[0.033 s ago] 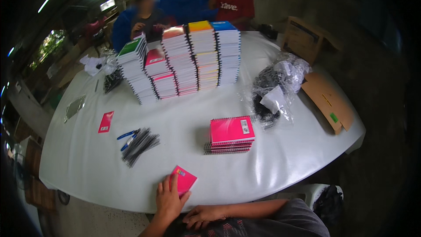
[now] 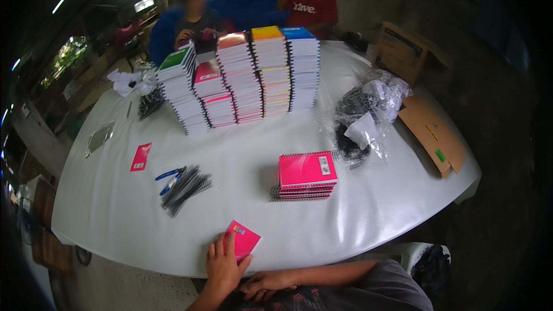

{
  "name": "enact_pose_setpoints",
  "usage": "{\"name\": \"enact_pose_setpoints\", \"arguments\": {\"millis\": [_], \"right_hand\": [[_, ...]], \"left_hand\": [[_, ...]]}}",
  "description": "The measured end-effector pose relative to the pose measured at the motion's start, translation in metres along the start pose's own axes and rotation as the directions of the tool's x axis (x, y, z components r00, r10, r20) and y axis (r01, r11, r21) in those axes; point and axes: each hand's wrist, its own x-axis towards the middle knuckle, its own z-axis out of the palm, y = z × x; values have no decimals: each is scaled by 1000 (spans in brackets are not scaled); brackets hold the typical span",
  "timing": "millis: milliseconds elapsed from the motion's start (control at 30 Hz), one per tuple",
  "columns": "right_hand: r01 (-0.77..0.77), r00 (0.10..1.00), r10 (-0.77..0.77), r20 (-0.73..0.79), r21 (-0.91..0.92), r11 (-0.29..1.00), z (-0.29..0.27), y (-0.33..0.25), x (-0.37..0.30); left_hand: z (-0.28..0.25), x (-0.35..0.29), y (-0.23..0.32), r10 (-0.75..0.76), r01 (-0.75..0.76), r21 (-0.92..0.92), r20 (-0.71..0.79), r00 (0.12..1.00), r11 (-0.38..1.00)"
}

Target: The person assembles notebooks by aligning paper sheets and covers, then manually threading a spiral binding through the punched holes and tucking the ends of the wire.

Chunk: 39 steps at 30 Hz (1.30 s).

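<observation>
Near the table's front edge lies a small pink notebook (image 2: 247,242) with a multicoloured mark on its cover. My left hand (image 2: 223,265) holds its near corner, fingers along the left side and thumb at the lower edge. My right hand (image 2: 268,282) rests in my lap with loosely bent fingers and nothing visible in it. Ahead to the right is a short stack of pink notebooks (image 2: 305,170) with dark coils sticking out. A pile of black binding coils (image 2: 187,190) lies left of centre, beside blue-handled pliers (image 2: 168,174).
Tall stacks of coil-bound notebooks (image 2: 242,80) stand at the back. A single pink cover (image 2: 141,156) lies at left. Clear plastic bags with black coils (image 2: 368,115), a flat cardboard piece (image 2: 426,132) and a cardboard box (image 2: 398,53) are at right. Two people are beyond the table.
The view has shifted very slightly, so the things on the table sit a little further right. My hands keep the same places on the notebook and in my lap.
</observation>
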Motion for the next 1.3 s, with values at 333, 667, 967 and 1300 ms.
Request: {"name": "enact_pose_setpoints", "arguments": {"millis": [333,667,967,1300], "right_hand": [[86,973,-119,199,163,983,-12,43,50],[221,961,-246,-127,-184,958,19,-48,-22],[-257,715,-698,-43,-944,-206,-18,-119,-54],[738,395,-908,-138,-542,403,-85,-94,-11]], "left_hand": [[-24,-38,19,-177,178,-12,71,982,984],[-26,-32,-15,-99,36,-375,-150,984,926],[-19,19,-43,-256,12,-847,-147,955,531],[46,28,-66,-252,146,-703,-49,967,696]]}}
